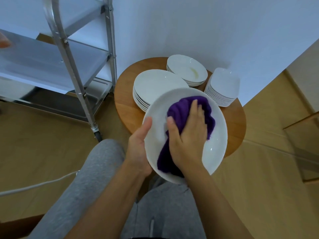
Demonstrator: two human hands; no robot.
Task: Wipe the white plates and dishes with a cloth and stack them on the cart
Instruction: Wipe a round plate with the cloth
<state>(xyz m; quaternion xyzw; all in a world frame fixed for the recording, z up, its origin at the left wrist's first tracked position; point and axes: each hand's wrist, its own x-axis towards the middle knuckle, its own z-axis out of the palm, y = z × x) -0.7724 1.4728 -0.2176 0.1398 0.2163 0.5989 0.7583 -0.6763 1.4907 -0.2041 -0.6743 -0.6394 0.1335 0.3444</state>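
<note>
Wiping is the step in hand: the right hand (188,135) presses the crumpled purple cloth (189,107) flat-fingered into the large white ceramic plate (215,145); the left hand (138,144) grips its rim, above the round wooden table (124,104); next, I judge, it must go to the steel cart (72,66) left of that table.

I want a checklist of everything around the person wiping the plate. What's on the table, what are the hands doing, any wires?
Surface: round wooden table, holding three stacks of white dishes.
Job's things: held plate with purple cloth on it; big plate stack; small plate stack, top one stained; bowl stack; metal cart, no dishes seen on its shelves.
Clutter: nothing seen.
Hands: left hand grips the plate's rim; right hand presses the cloth on the plate.
Cables: white cable on the floor.
Surroundings: white wall, wooden floor, grey trouser legs.
</note>
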